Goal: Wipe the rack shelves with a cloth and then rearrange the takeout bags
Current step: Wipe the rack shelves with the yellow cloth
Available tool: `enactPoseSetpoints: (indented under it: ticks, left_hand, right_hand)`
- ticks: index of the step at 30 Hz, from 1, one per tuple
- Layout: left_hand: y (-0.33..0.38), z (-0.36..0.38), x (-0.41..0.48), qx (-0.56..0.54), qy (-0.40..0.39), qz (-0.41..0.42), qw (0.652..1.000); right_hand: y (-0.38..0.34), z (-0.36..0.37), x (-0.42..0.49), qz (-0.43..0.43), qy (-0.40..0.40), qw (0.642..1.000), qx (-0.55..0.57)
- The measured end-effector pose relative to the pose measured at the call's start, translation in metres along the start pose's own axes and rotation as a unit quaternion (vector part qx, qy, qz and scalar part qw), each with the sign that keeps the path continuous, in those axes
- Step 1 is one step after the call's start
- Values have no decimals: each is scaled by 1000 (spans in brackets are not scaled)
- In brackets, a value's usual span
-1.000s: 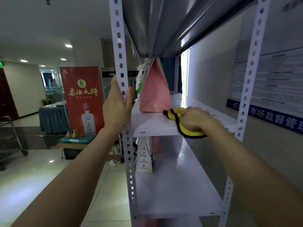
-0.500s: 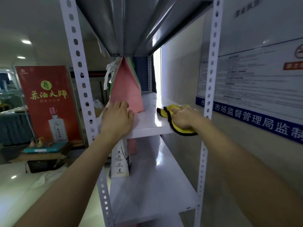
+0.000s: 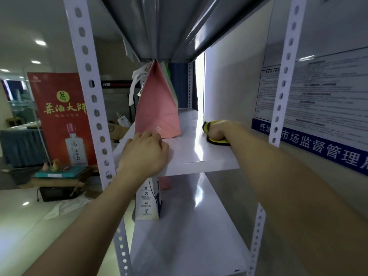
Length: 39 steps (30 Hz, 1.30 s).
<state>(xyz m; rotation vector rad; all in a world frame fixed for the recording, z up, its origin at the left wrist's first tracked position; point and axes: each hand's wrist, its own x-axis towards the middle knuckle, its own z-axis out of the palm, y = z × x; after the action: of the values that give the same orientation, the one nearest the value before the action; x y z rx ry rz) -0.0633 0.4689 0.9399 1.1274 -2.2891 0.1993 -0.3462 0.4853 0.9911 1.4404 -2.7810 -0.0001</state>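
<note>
A white metal rack fills the view. On its middle shelf (image 3: 199,158) stands a pink paper takeout bag (image 3: 159,110), with white bag handles behind it. My left hand (image 3: 145,154) rests on the shelf's front left part, fingertips at the base of the pink bag. My right hand (image 3: 218,132) holds a yellow cloth (image 3: 209,124) with a black edge and presses it on the shelf near the right wall. A white printed takeout bag (image 3: 147,204) stands on the lower shelf (image 3: 189,240), with a pink bag partly hidden behind it.
The shelf above (image 3: 169,26) hangs low over the pink bag. Perforated posts (image 3: 93,108) (image 3: 282,80) frame the front. A wall with a notice board (image 3: 318,100) lies close on the right. A red banner (image 3: 61,116) and stacked boxes stand on the floor at left.
My left hand has left the front post and come down on the shelf beside the pink bag. My right hand has slid the cloth farther back and right.
</note>
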Motion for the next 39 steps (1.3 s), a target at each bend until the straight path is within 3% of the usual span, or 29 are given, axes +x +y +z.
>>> enactPoseSetpoints:
  ticks: [3,5,8,10,15,19,23,26,29,31,33,37,39]
  left_hand:
    - [-1,3,2,6,-8,7,1000]
    - [0,2,1,10,-4,11,1000]
    - [0,-1,0,12,-7,10,1000]
    - [-2,-2,-1,9,-12,10,1000]
    - [-1,-3,1,6,-15,8,1000]
    - [1,-5,0,0,-23,7,1000]
    - [0,-5,-1,-2,-25,11,1000]
    - [-1,-6,-1,1,-24,13,1000]
    - [1,-8,-2,3,-21,15,1000]
    - [0,-7,-2,5,-24,12,1000]
    - [-1,-6,-1,4,-23,13,1000]
    - [-5,-1,1,-1,-12,19,1000]
    - [-5,1,2,-1,-3,20,1000]
  right_hand:
    - [-9,3,8,-143,-35,987,56]
    - [3,-2,19,-119,-59,989,70]
    - [2,-2,26,-14,-42,998,49]
    - [-7,0,17,0,-35,999,42]
    - [9,2,-44,-31,-35,997,55]
    - [-1,21,-116,-77,58,994,55]
    - [-21,34,-135,-159,77,982,66]
    - [-3,20,-110,-80,24,994,71]
    - [7,0,-83,31,1,999,8]
    - [0,-6,-76,52,-3,999,-1]
    - [-8,-2,-80,41,6,999,-1]
    - [-1,28,-110,-60,33,997,41]
    - [1,22,-101,-70,10,995,72]
